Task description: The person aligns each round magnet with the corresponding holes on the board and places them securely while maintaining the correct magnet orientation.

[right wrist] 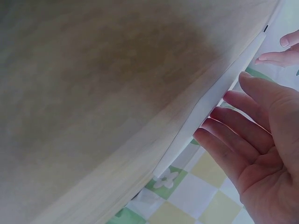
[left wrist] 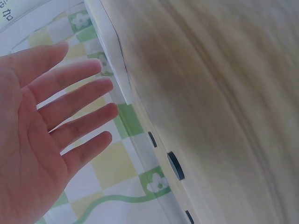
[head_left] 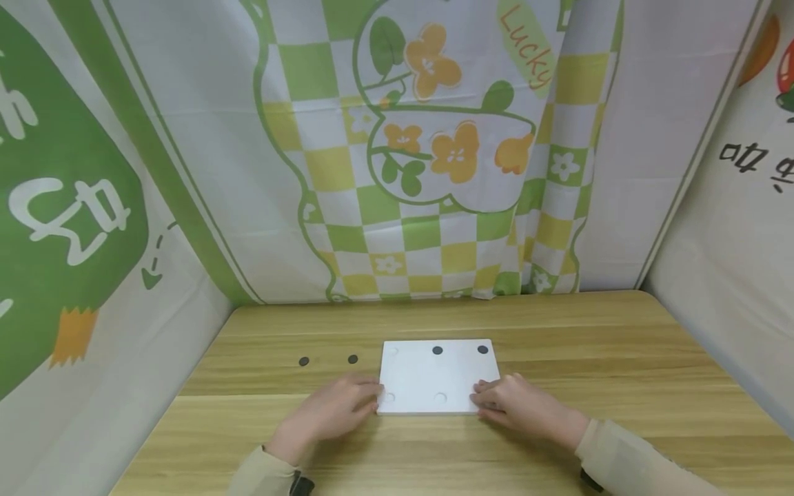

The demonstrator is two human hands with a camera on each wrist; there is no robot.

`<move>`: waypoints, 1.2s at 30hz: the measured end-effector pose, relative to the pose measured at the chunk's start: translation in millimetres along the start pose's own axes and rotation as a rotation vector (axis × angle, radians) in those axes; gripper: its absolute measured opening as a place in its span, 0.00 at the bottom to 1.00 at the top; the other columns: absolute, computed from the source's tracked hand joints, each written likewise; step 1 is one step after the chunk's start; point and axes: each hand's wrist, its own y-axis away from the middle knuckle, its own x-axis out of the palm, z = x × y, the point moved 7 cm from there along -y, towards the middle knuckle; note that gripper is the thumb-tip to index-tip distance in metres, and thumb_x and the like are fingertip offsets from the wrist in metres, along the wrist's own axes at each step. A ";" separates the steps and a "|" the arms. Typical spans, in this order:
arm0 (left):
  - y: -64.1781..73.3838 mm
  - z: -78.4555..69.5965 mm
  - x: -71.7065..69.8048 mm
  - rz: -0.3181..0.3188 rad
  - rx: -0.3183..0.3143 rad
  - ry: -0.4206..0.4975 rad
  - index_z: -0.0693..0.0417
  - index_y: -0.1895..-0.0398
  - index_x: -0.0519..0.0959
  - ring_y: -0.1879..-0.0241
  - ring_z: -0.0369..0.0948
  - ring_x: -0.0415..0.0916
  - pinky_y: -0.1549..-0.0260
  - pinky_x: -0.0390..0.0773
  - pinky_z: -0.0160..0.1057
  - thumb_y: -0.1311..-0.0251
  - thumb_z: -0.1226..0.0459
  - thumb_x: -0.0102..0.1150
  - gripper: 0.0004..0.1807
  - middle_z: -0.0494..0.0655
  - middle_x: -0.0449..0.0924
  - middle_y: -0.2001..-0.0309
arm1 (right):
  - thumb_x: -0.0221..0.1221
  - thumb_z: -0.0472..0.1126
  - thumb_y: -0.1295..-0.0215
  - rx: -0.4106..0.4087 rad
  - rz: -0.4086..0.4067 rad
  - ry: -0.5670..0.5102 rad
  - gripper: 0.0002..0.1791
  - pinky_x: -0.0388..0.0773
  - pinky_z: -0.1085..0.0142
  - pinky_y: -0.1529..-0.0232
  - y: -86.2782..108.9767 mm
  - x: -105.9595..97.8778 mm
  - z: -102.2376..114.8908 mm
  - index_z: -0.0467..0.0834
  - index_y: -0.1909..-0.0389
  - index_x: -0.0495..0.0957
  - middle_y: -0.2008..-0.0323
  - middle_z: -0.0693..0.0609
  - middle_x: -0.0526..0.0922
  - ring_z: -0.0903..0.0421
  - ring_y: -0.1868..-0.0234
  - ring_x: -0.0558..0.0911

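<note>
A white rectangular board (head_left: 428, 375) with round recesses lies flat on the table. Black discs sit at its top middle (head_left: 437, 350) and top right (head_left: 482, 350). My left hand (head_left: 331, 410) is at the board's left edge; the left wrist view shows its fingers straight and spread, holding nothing. At the lower right corner, my right hand (head_left: 527, 406) has its fingertips over the board, fingers slightly bent, thumb apart. It covers that corner, so what lies beneath cannot be seen. Left of the board lie one black disc (head_left: 353, 359) and another (head_left: 304, 361); the left wrist view shows a third disc (left wrist: 175, 165).
The wooden table (head_left: 558, 324) runs back to a checked cloth curtain (head_left: 422, 241). Printed fabric walls stand to the left (head_left: 174, 331) and right (head_left: 713, 275).
</note>
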 end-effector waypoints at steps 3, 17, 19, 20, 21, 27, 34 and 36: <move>1.2 5.2 0.0 -0.005 -0.014 -0.011 0.53 0.47 0.79 0.43 0.50 0.74 0.41 0.73 0.51 0.36 0.59 0.55 0.17 0.53 0.77 0.43 | 0.64 0.40 0.41 0.001 -0.003 -0.002 0.12 0.83 0.62 0.55 -0.1 -0.7 -0.3 0.41 0.57 0.84 0.56 0.43 0.85 0.51 0.53 0.84; 9.3 21.7 -5.7 -0.052 -0.037 -0.032 0.53 0.46 0.79 0.42 0.54 0.72 0.41 0.72 0.55 0.39 0.58 0.59 0.19 0.56 0.76 0.42 | 0.64 0.40 0.42 0.011 0.005 0.001 0.12 0.83 0.63 0.55 -0.2 0.4 -0.7 0.41 0.57 0.84 0.56 0.43 0.85 0.51 0.53 0.85; 10.2 23.7 -6.8 -0.057 -0.040 -0.035 0.54 0.46 0.79 0.43 0.54 0.72 0.42 0.72 0.55 0.40 0.58 0.60 0.19 0.57 0.76 0.43 | 0.64 0.40 0.42 0.009 0.003 0.001 0.12 0.83 0.63 0.55 -0.5 -0.1 -0.5 0.41 0.57 0.84 0.56 0.43 0.85 0.51 0.53 0.85; 10.6 24.7 -7.3 -0.059 -0.042 -0.037 0.54 0.46 0.78 0.43 0.54 0.72 0.42 0.72 0.55 0.40 0.58 0.60 0.20 0.57 0.76 0.43 | 0.64 0.40 0.42 0.011 0.005 0.001 0.12 0.83 0.63 0.54 -0.4 0.2 -0.9 0.41 0.57 0.84 0.56 0.43 0.85 0.51 0.53 0.85; 10.9 26.0 -7.6 -0.061 -0.042 -0.039 0.54 0.46 0.78 0.43 0.54 0.73 0.42 0.72 0.55 0.41 0.58 0.60 0.20 0.56 0.77 0.43 | 0.64 0.40 0.42 0.012 0.006 0.001 0.12 0.83 0.63 0.54 -0.4 0.3 -1.1 0.41 0.57 0.84 0.56 0.43 0.84 0.51 0.53 0.84; 15.3 35.5 -10.9 -0.068 -0.068 -0.038 0.53 0.46 0.78 0.44 0.53 0.73 0.42 0.73 0.55 0.44 0.59 0.63 0.21 0.55 0.77 0.44 | 0.64 0.40 0.42 0.008 0.004 0.007 0.13 0.83 0.62 0.55 -0.2 -0.6 -0.2 0.41 0.57 0.84 0.56 0.43 0.85 0.51 0.53 0.85; 21.9 48.0 -13.9 -0.041 -0.148 0.000 0.54 0.43 0.77 0.40 0.57 0.69 0.40 0.69 0.60 0.45 0.58 0.65 0.25 0.58 0.75 0.41 | 0.64 0.39 0.42 -0.007 -0.010 -0.004 0.12 0.83 0.60 0.55 0.2 -3.3 2.4 0.41 0.57 0.84 0.56 0.42 0.85 0.49 0.54 0.85; 23.5 51.5 -14.2 -0.038 -0.163 0.004 0.54 0.43 0.77 0.40 0.58 0.69 0.40 0.68 0.61 0.46 0.58 0.65 0.25 0.58 0.74 0.41 | 0.64 0.39 0.42 -0.004 -0.005 -0.009 0.12 0.83 0.61 0.54 0.0 -3.4 2.6 0.41 0.57 0.84 0.56 0.42 0.85 0.49 0.53 0.85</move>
